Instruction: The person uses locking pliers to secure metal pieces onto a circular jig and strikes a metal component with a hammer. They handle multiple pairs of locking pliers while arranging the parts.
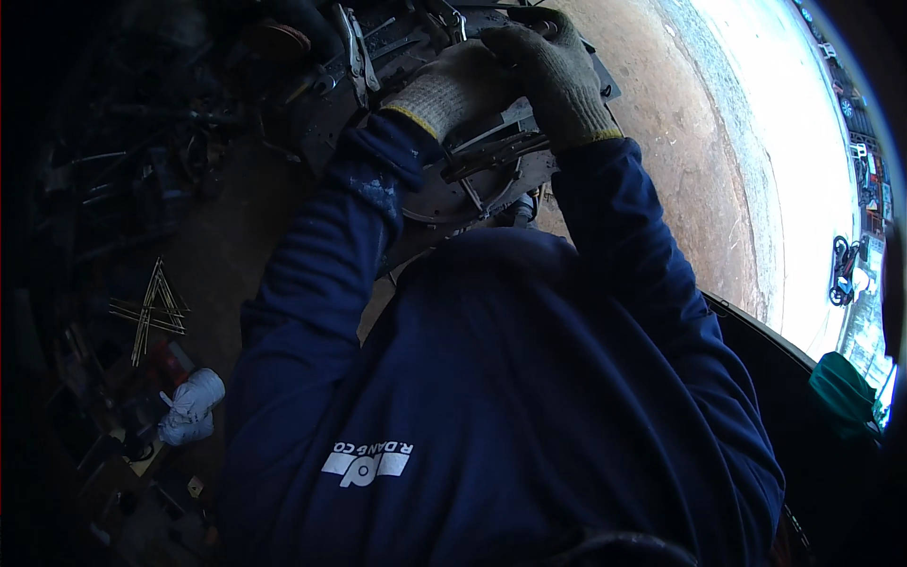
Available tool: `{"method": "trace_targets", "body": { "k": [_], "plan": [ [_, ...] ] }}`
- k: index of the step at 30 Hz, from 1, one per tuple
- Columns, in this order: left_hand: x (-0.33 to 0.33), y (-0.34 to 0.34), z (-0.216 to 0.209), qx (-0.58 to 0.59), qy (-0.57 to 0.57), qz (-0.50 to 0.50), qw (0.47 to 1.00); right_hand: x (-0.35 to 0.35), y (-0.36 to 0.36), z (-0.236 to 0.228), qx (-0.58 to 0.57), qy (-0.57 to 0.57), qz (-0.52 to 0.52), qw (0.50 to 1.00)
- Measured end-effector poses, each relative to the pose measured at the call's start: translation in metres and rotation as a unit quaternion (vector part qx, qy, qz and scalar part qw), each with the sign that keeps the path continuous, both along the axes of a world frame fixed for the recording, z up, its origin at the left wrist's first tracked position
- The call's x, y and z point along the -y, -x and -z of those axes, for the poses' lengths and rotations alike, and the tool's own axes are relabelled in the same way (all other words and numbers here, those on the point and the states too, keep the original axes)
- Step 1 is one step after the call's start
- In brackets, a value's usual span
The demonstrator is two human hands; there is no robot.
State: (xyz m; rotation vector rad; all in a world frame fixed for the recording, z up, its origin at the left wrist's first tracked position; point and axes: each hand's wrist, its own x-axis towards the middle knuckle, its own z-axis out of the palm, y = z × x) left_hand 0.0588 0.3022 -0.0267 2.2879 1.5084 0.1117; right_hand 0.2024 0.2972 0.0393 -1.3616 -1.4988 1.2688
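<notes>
Both of my hands wear grey knit work gloves with yellow cuffs and come together over a dark metal work table. My left hand reaches in from the left, its fingertips hidden against the other hand. Fingers curled, my right hand is closed at the table's far edge; what it grips is too dark to make out. Just left of my hands, locking pliers stand on the table. Beneath my wrists lie long dark metal tools, partly covered by my sleeves.
Thin brass-coloured rods lie crossed on the floor at left. Below them sits a white plastic bag. Dark metal parts clutter the far left. Brown ground stretches right toward a bright area with a parked motorcycle. A green cloth hangs at right.
</notes>
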Motion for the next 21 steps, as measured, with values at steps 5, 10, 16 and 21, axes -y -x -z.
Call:
{"method": "trace_targets", "body": {
  "k": [5,10,16,21],
  "plan": [
    [0.026,-0.009,-0.043,0.046,-0.061,-0.015,0.997,0.012,0.0,-0.048,-0.004,0.067,0.002,0.998],
    [0.016,-0.005,-0.018,0.02,-0.122,0.032,0.992,0.0,0.002,-0.02,0.013,0.013,0.031,0.999],
    [0.012,-0.012,-0.037,-0.143,-0.085,0.075,0.983,-0.008,0.003,-0.005,0.082,-0.025,0.03,0.996],
    [0.014,0.006,-0.014,-0.048,-0.2,0.098,0.974,-0.014,-0.009,-0.023,-0.021,0.036,-0.102,0.994]
  ]
}}
